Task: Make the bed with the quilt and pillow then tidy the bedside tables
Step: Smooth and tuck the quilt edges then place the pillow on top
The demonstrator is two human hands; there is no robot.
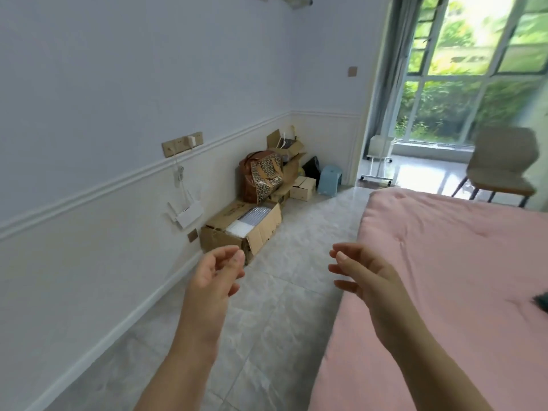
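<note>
A pink quilt (450, 262) lies spread flat over the bed on the right. My left hand (216, 271) hovers over the tiled floor beside the bed, fingers loosely curled and holding nothing. My right hand (361, 277) is raised near the quilt's left edge, fingers relaxed and empty, not touching the fabric. A small dark object (541, 301) shows at the right edge on the quilt; I cannot tell what it is. No pillow or bedside table is in view.
Cardboard boxes (246, 226) and a patterned bag (262, 176) line the left wall, with a blue stool (329, 178) beyond. A router (186, 216) hangs on the wall. A chair (501, 167) stands past the bed near the window.
</note>
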